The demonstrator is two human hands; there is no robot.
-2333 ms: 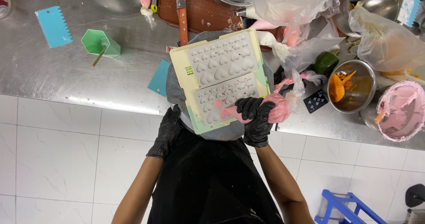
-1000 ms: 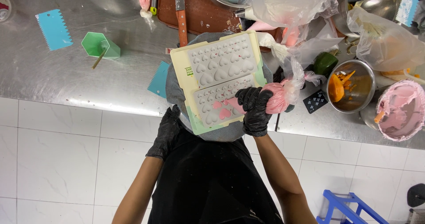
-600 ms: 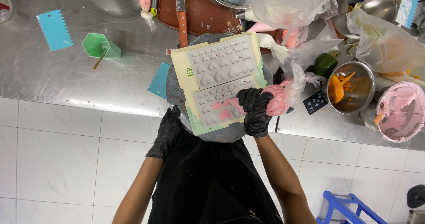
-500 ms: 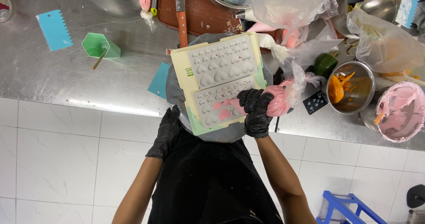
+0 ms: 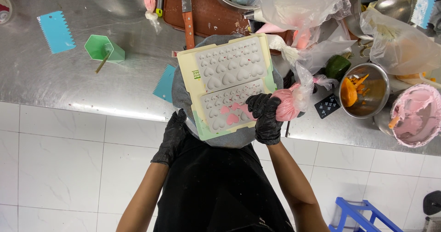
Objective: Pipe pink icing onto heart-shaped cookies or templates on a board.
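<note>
Piping bag (image 5: 285, 104) of pink filling sits squeezed in your gloved right hand (image 5: 265, 117), fingers (image 5: 255, 104) wrapped tight around it, its tip over the lower heart mould (image 5: 232, 110) where a few hearts are pink. Your left hand (image 5: 173, 135), fingers curled, grips the near edge of the grey round board (image 5: 181, 99) under the moulds. Beyond, the steel counter (image 5: 69, 80) carries a green cup (image 5: 103, 48), blue scrapers and bowls.

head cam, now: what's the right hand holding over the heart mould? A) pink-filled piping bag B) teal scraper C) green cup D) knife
A: the gloved right hand grips a piping bag full of pink filling, its tip down at the heart mould, where a few cavities are already pink.
</note>
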